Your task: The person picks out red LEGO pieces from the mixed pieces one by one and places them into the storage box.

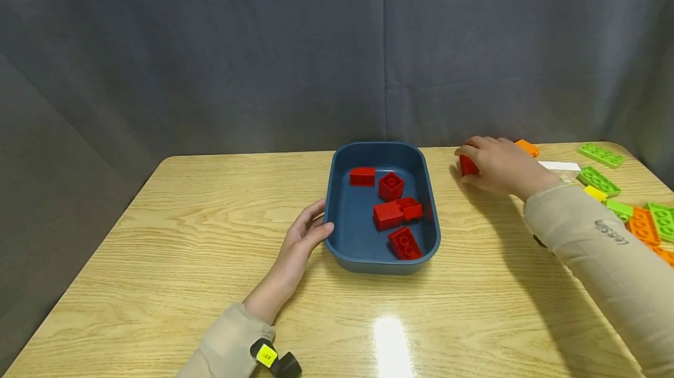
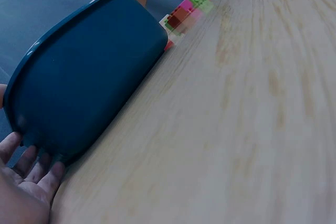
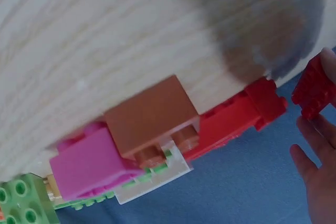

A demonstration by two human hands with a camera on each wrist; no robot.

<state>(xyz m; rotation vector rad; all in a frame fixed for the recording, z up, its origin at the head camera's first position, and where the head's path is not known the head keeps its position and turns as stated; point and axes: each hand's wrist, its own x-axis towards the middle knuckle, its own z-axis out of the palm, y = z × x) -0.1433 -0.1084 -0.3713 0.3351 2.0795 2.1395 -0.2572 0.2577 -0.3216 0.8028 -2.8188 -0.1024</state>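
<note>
Beige left sleeve point(image 1: 223, 343) with black wrist camera point(image 1: 287, 365): nearest the lens in the head view, at the lower edge. Left hand point(image 1: 299, 241): at the left side of a blue tub point(image 1: 375, 267), thumb at the rim, fingers loosely spread against the outer wall, no block in them. Tub: middle of the worktop point(image 1: 231, 208), bearing five red blocks point(image 1: 387, 215), two of them touching. Right hand point(image 1: 497, 164): to the tub's right, near the far edge, fingers and thumb closed on one held red block point(image 1: 467, 166). Beyond and beside it: orange block point(image 1: 527, 147), white piece point(image 1: 560, 168), bright green plates point(image 1: 600, 154), yellow block point(image 1: 595, 193). Left wrist view: tub wall side-on, left-hand fingers slightly parted at its lower corner; this light touch seems sufficient to stop the tub sliding, while harder pushing might tip it. Right wrist view: held red block pinched between thumb and fingertips, just beside a red piece point(image 3: 226, 124) at the end of a row; contact between the two cannot be told. Next in the row: brown block point(image 3: 152, 116), pink block point(image 3: 94, 163), pale green block point(image 3: 29, 198). Handling note, by judgement: firm thumb opposition, the block raised clear of that neighbour before any sideways travel, since a low sweep could drag the row; any passage over the tub calls for clearance above its rim and a low release.
</note>
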